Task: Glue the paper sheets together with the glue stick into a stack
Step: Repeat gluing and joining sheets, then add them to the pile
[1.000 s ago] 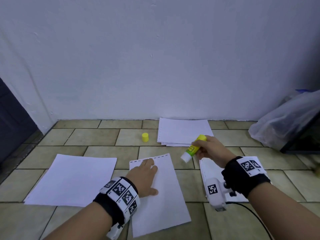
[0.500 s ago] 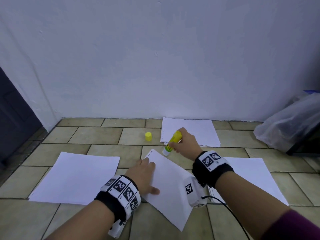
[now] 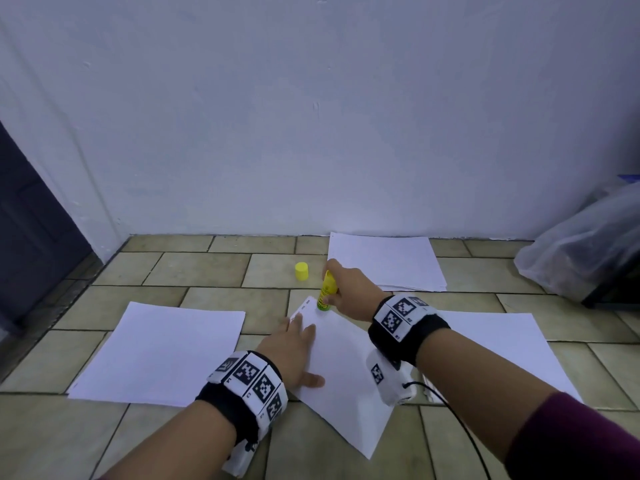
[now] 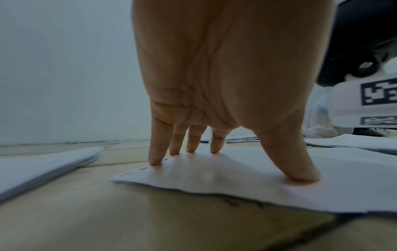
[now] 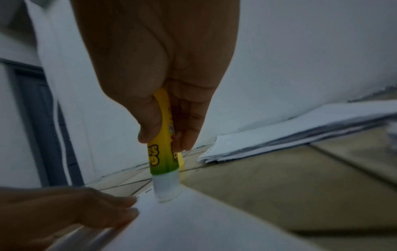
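A white paper sheet (image 3: 343, 372) lies skewed on the tiled floor in front of me. My left hand (image 3: 294, 344) presses flat on its left part, fingers (image 4: 160, 149) and thumb straight on the paper (image 4: 247, 178). My right hand (image 3: 346, 289) grips a yellow-green glue stick (image 3: 327, 289), which stands nearly upright. Its white tip (image 5: 166, 188) touches the sheet's far corner (image 5: 193, 220). The stick's yellow cap (image 3: 301, 271) stands on the floor just beyond.
A paper stack (image 3: 384, 261) lies by the wall. More white sheets lie to the left (image 3: 159, 351) and to the right (image 3: 498, 348). A clear plastic bag (image 3: 581, 251) sits at the far right, a dark door (image 3: 31, 216) at the left.
My right hand carried the glue stick from above the right side to the sheet's far corner and set its tip on the paper. The sheet has turned clockwise under my left hand.
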The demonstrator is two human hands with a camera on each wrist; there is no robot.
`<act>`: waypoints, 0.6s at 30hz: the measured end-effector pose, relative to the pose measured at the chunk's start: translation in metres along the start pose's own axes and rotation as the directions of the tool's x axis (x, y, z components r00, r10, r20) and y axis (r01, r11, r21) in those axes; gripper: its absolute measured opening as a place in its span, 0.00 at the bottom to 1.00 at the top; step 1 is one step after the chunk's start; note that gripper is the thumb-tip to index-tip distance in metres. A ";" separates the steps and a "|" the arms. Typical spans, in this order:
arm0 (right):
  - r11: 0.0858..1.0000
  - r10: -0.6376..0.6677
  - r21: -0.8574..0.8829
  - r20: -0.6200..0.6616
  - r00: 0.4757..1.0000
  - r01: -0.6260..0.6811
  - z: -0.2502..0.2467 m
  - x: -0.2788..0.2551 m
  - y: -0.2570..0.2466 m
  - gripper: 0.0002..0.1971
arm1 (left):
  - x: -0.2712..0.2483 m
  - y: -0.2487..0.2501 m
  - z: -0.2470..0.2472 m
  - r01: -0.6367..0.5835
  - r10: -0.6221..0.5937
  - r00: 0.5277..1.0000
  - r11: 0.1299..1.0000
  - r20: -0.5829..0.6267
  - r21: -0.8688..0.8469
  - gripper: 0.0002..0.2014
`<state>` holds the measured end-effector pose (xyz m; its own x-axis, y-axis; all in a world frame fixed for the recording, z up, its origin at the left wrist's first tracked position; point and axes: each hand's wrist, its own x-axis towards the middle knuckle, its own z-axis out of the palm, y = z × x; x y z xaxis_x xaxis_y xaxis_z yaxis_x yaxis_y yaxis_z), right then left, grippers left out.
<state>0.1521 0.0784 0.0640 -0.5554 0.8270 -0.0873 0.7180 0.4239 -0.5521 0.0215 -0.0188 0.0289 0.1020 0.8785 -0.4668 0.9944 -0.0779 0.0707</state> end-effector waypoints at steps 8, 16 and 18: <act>0.977 -0.050 -0.201 0.110 0.993 0.072 -0.027 -0.062 0.040 0.16 | 0.000 0.001 -0.008 -0.009 0.009 1.000 1.000 -0.001 -0.001 0.45; 0.980 0.015 -0.200 0.155 0.988 0.017 -0.041 -0.099 0.060 0.15 | -0.002 -0.002 -0.016 -0.029 0.028 0.999 1.000 0.032 0.013 0.40; 0.978 0.024 -0.207 0.172 0.985 0.012 -0.045 -0.101 0.064 0.15 | -0.002 -0.007 -0.020 -0.046 0.046 0.999 0.998 0.027 0.030 0.35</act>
<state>0.2728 0.0389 0.0751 -0.6016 0.7613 -0.2417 0.7826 0.5013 -0.3691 0.0135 -0.0105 0.0465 0.1478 0.8611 -0.4864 0.9890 -0.1325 0.0660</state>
